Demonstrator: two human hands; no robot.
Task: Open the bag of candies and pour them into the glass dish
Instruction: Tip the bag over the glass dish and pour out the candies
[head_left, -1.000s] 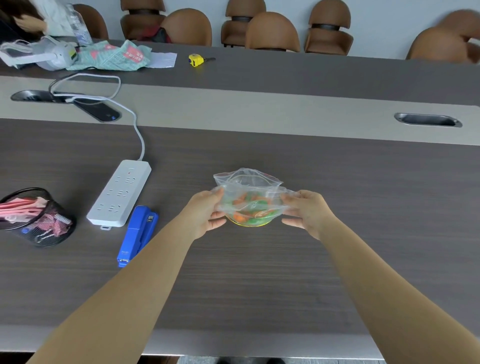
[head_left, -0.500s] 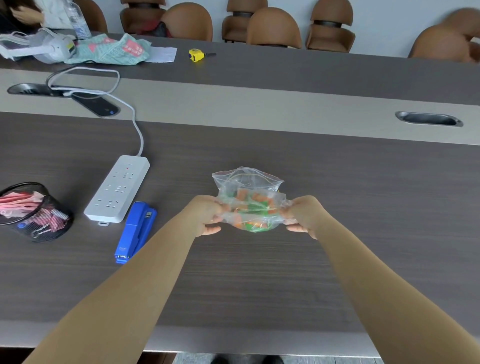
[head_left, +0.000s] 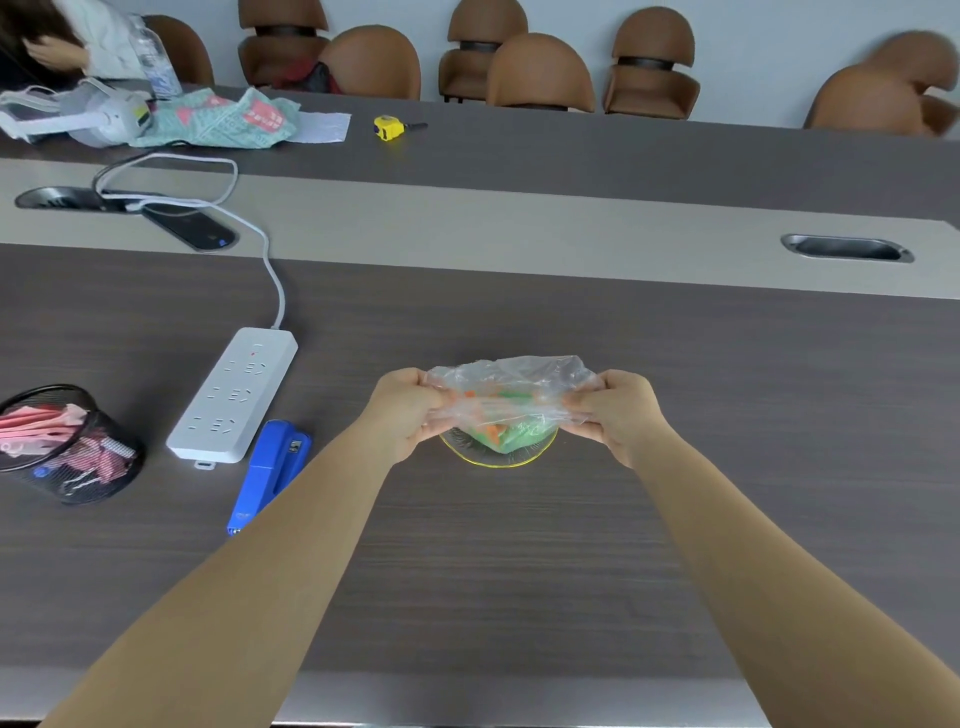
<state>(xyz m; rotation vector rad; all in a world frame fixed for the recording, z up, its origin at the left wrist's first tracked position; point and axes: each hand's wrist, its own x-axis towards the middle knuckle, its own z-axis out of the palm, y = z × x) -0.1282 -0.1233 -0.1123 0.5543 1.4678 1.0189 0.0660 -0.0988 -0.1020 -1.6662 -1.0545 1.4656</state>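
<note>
A clear plastic bag (head_left: 511, 387) of orange and green candies is held stretched sideways just above the glass dish (head_left: 496, 458), whose yellow-tinted rim shows under it. My left hand (head_left: 405, 410) pinches the bag's left end and my right hand (head_left: 621, 413) pinches its right end. Orange and green candies (head_left: 506, 434) lie bunched low, over the dish; whether they rest in the dish or still inside the bag I cannot tell. The bag hides the far part of the dish.
Left of my arm lie a blue stapler (head_left: 270, 473) and a white power strip (head_left: 234, 395) with its cord. A black mesh cup (head_left: 67, 447) stands at the far left. Far back sit a yellow tape measure (head_left: 388, 128), a phone (head_left: 189, 227), cloth, chairs, a seated person.
The bag has been tipped over from upright to lying flat and stretched between both hands. The candies have dropped lower toward the dish, and the dish rim now shows below the bag.
</note>
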